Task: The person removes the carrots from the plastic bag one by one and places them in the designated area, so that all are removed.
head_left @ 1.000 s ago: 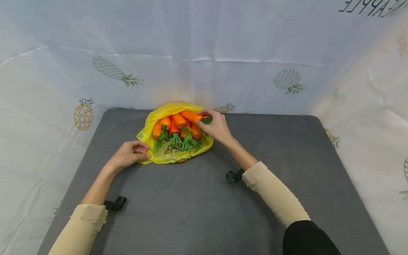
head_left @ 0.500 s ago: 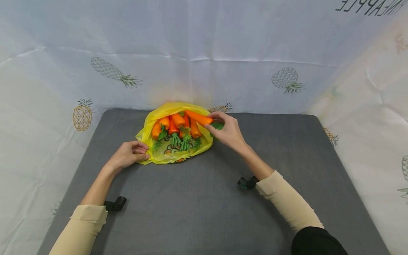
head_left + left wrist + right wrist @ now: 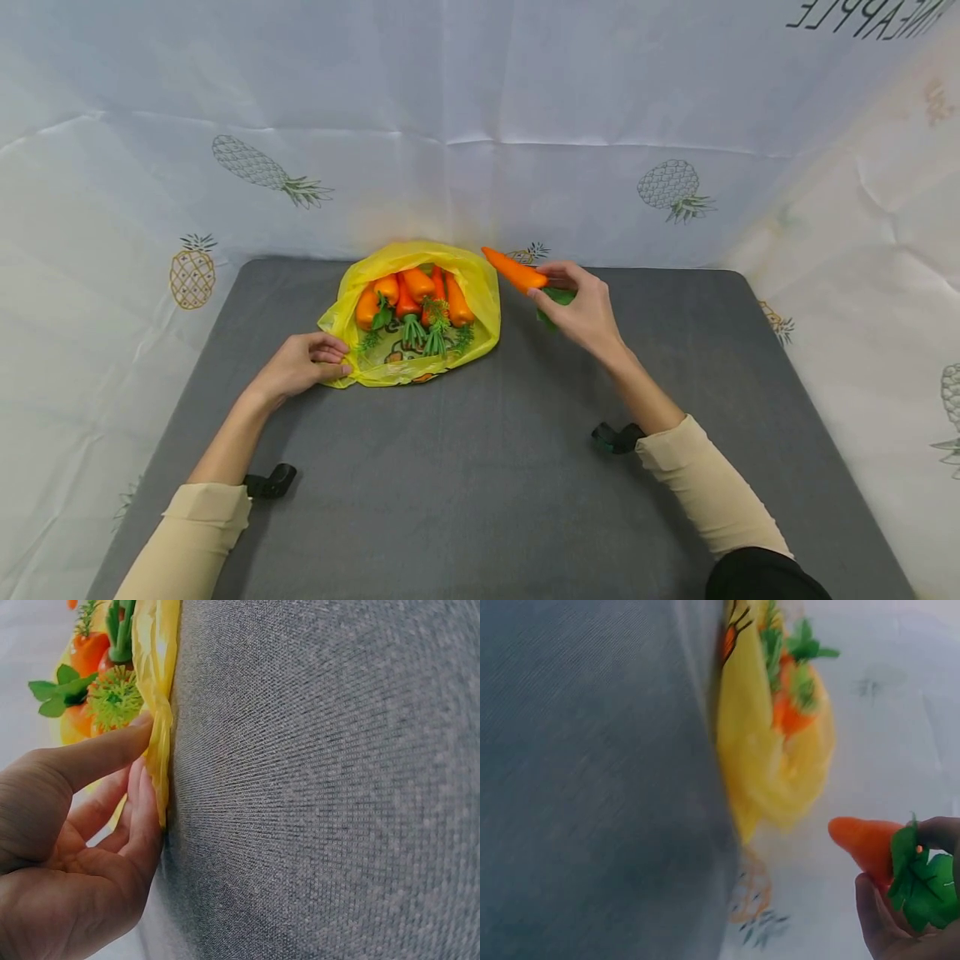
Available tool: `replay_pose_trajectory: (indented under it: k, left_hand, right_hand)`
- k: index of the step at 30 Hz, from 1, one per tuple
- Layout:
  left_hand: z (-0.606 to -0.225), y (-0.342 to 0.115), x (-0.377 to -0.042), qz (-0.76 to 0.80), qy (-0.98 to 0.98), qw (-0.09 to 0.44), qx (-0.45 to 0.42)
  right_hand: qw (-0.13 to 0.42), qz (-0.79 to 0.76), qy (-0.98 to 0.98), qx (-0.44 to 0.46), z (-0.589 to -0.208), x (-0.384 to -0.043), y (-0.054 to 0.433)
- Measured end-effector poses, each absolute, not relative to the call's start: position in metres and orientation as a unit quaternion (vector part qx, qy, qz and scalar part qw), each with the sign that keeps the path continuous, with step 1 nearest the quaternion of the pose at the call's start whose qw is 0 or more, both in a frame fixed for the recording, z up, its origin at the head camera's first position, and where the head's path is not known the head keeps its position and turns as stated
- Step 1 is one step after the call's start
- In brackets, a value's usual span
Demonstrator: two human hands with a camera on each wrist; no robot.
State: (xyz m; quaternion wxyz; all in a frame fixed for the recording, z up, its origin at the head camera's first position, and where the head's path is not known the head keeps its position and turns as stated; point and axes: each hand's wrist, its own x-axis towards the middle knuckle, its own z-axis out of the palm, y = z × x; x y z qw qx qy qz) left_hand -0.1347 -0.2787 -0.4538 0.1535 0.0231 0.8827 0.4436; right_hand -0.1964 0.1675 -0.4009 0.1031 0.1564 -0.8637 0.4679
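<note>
A yellow plastic bag lies with its mouth facing me at the table's far edge, several orange carrots with green tops inside it. My left hand pinches the bag's near left rim between thumb and fingers; the left wrist view shows the thin yellow film between them. To the right of the bag, my right hand holds one carrot by its leafy end, its tip pointing up and left. In the right wrist view the carrot's green leaves hang beside the thumb.
The grey cloth-covered table extends in front of the bag and to both sides. A white curtain printed with pineapples stands directly behind its far edge. Black wrist cameras stick out beside each forearm.
My right hand has drawn the carrot out of the bag, moving right and lifting it clear of the opening. The left hand stays on the bag's rim.
</note>
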Motion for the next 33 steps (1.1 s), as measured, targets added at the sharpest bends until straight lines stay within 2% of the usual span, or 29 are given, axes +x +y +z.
replay_pose_trajectory:
  k: [10, 18, 33]
  left_hand:
    - [-0.452, -0.279, -0.134, 0.452, 0.878, 0.157, 0.028]
    - [-0.452, -0.278, -0.134, 0.448, 0.879, 0.16, 0.022]
    - [-0.455, -0.278, -0.135, 0.452, 0.878, 0.158, 0.02]
  right_hand:
    - [0.06, 0.452, -0.885, 0.096, -0.426, -0.216, 0.193]
    - [0.05, 0.426, -0.9, 0.077, -0.439, -0.227, 0.197]
    - [-0.006, 0.386, -0.92, 0.07, -0.446, -0.226, 0.194]
